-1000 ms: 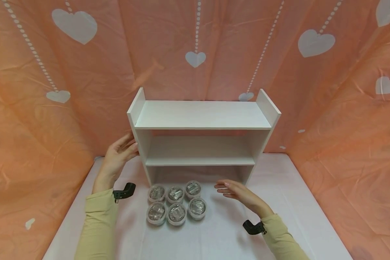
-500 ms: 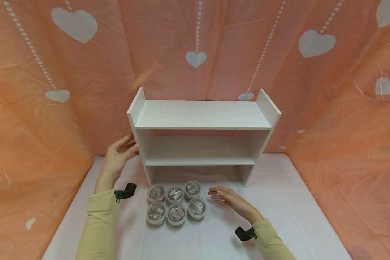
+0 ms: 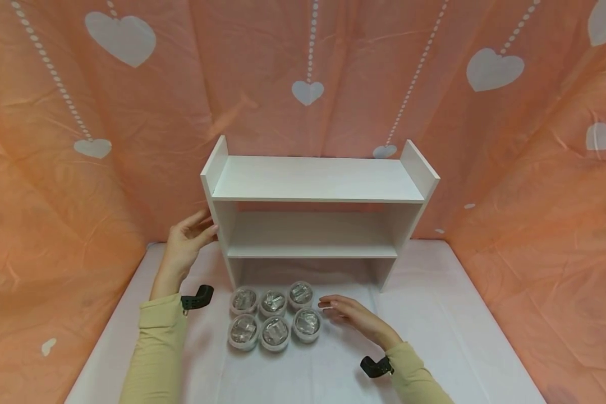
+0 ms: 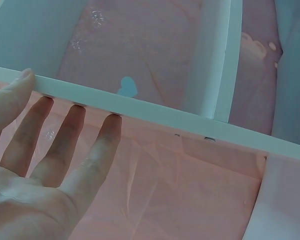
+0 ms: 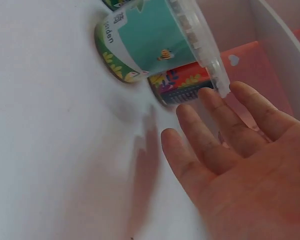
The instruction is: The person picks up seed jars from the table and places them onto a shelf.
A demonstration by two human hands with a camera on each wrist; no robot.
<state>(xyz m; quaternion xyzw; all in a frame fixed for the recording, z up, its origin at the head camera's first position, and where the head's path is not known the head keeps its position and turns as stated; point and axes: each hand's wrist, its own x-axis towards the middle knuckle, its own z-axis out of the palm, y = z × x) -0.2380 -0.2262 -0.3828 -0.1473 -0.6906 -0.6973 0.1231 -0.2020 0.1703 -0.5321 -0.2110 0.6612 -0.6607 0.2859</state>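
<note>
1. Presently my left hand point(image 3: 184, 247) is at the left end of a white, board-built shelf unit point(image 3: 315, 178), at about the height of its middle board. The fingers are stretched out rather than curled, their tips touching the outer face of the white left side panel point(image 4: 155, 117), with the thumb against its front edge.

2. Over on the other side, my right hand point(image 3: 356, 317) is held with its fingers loosely extended and gripping nothing. Its fingertips are just beside the right-hand end of six round, lidded plastic tubs point(image 3: 275, 332); whether they touch one, I cannot tell.

3. Those tubs stand upright in two rows of three, close together, before the left part of the shelf unit. Silvery-grey contents show through their tops.

4. From my right wrist I see a tub with a turquoise label point(image 5: 155, 35) bearing a small bee and a green lower border. Partly behind it is a tub with an orange-red label point(image 5: 182, 85).

5. Both my arms wear pale yellow sleeves point(image 3: 154, 348) and black wrist-mounted devices point(image 3: 197, 297).

6. Under everything lies a smooth white tablecloth point(image 3: 283, 381); behind and at both sides hangs a peach-orange sheet point(image 3: 262, 84) printed with white hearts point(image 3: 307, 92) and dotted strings.
</note>
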